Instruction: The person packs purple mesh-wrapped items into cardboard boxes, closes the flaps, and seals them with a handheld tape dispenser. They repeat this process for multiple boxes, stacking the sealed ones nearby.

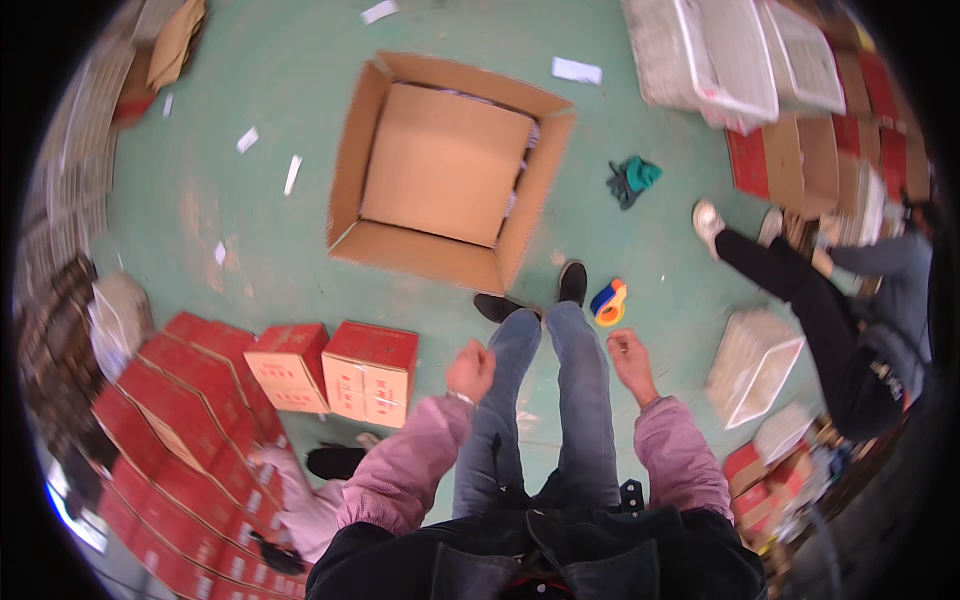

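My left hand (pixel 471 370) is curled into a fist over my left thigh, with nothing seen in it. To the right of my legs, my right hand (pixel 631 364) hangs with its fingers curled in, and it also shows nothing held. A tape dispenser (pixel 609 302) with a yellow roll lies on the green floor just beyond my right hand. In front of my shoes stands a large open-topped cardboard carton (pixel 356 150). A flat cardboard sheet (pixel 448 161) lies inside the carton, with patterned packs peeking out along its edges.
Red-topped boxes (pixel 371 346) and a stack of red cartons (pixel 187 401) are at left, beside another person's pink sleeve (pixel 311 499). White crates (pixel 701 60) stand far right. A person in dark trousers (pixel 787 281) sits at right near a white basket (pixel 754 367). A green cloth (pixel 637 176) lies on the floor.
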The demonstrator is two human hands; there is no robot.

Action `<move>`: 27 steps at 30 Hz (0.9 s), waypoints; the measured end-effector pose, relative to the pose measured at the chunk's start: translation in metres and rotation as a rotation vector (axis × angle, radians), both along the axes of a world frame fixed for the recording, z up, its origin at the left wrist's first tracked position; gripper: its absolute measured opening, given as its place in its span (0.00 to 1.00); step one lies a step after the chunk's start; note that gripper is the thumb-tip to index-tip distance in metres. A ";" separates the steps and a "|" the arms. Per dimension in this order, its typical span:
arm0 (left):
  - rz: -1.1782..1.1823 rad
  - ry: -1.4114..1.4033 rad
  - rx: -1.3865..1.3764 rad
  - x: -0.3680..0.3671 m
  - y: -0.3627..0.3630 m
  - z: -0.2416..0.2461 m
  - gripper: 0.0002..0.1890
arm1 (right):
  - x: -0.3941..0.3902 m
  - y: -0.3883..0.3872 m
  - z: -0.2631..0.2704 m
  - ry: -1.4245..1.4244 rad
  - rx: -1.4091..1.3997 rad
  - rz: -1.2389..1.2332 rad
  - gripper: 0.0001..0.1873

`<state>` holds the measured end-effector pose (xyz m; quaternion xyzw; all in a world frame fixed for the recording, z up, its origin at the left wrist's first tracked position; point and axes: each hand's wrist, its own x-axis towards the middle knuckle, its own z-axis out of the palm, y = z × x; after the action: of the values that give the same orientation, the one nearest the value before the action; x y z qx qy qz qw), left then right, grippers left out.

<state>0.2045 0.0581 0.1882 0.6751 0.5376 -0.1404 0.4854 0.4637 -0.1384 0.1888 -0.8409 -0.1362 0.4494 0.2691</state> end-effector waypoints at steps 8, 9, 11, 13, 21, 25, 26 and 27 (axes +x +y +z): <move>-0.708 -0.024 -0.101 -0.041 -0.092 0.000 0.24 | -0.116 -0.081 -0.032 -0.164 0.006 0.091 0.10; -0.738 0.014 -0.123 -0.038 -0.098 -0.001 0.24 | -0.123 -0.087 -0.033 -0.155 -0.010 0.089 0.10; -0.797 0.047 -0.117 -0.030 -0.105 -0.002 0.25 | -0.134 -0.096 -0.036 -0.151 -0.036 0.040 0.09; -0.837 0.094 -0.129 -0.022 -0.110 -0.001 0.24 | -0.138 -0.105 -0.037 -0.119 -0.012 -0.008 0.08; -0.934 0.143 -0.174 0.000 -0.117 -0.003 0.22 | -0.135 -0.123 -0.041 -0.054 0.039 -0.156 0.06; -0.956 0.150 -0.172 0.008 -0.120 -0.004 0.22 | -0.133 -0.128 -0.042 -0.023 0.063 -0.209 0.06; -0.956 0.154 -0.175 0.010 -0.121 -0.004 0.23 | -0.133 -0.130 -0.042 -0.024 0.069 -0.215 0.07; -0.962 0.154 -0.178 0.011 -0.122 -0.004 0.23 | -0.132 -0.131 -0.042 -0.025 0.082 -0.223 0.07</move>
<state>0.2153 -0.0635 0.1842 0.7901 0.1855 -0.4436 0.3803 0.3313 -0.2692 0.1465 -0.8445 -0.0633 0.4004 0.3501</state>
